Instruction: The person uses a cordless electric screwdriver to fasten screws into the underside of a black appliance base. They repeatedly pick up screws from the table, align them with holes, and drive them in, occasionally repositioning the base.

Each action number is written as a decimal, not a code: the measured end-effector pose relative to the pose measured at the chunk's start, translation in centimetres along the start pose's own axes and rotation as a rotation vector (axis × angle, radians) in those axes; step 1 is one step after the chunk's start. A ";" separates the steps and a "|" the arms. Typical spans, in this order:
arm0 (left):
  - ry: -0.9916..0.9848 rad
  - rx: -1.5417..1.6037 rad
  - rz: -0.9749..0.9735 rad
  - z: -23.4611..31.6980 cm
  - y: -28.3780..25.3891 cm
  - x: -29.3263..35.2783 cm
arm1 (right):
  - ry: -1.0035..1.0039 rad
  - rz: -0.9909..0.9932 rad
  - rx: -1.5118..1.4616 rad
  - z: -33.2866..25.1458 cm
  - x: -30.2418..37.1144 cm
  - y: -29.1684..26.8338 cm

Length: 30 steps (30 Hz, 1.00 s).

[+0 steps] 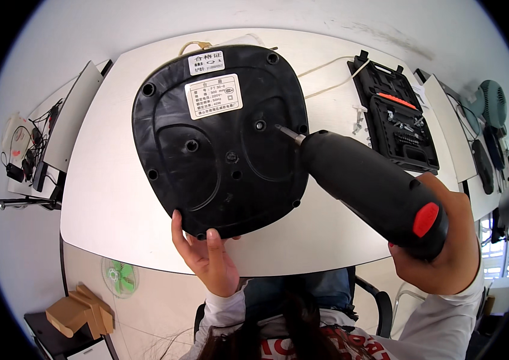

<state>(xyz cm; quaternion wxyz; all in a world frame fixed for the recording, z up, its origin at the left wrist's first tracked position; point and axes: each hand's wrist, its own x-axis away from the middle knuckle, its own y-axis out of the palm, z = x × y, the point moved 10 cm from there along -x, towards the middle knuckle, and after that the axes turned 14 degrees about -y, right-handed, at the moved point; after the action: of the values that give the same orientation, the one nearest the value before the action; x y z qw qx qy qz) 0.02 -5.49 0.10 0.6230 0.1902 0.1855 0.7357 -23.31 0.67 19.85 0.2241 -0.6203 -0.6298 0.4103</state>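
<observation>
A black plastic fan base is tipped up with its underside facing me, showing screw holes, rubber feet and two white labels. Along its lower edge, my left hand grips it, the thumb and a finger visible on the near face. A black cordless screwdriver with a red button is held in my right hand, which wraps round its rear end. Its metal bit points left at a recessed screw on the base's right side, with a small gap between tip and screw.
An open black tool case lies at the white table's right, small loose screws beside it. A pale cord runs behind the base. Further off are a green fan, cardboard boxes and a green fan blade on the floor.
</observation>
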 end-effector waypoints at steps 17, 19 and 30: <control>0.010 -0.008 -0.052 -0.1 0.2 0.0 | -0.078 -0.130 -0.091 0.1 -0.7 1.3; 0.008 -0.011 -0.056 -0.1 0.2 0.0 | -0.065 -0.170 -0.084 0.3 -0.6 1.5; 0.020 -0.053 -0.036 -0.2 -0.1 0.1 | -0.084 -0.179 0.003 -0.4 -0.7 1.2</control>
<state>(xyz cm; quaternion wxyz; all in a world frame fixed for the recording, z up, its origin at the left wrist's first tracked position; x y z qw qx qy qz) 0.00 -5.42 -0.12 0.6390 0.1632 0.1756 0.7309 -22.16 -0.02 19.27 0.2342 -0.5434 -0.6909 0.4153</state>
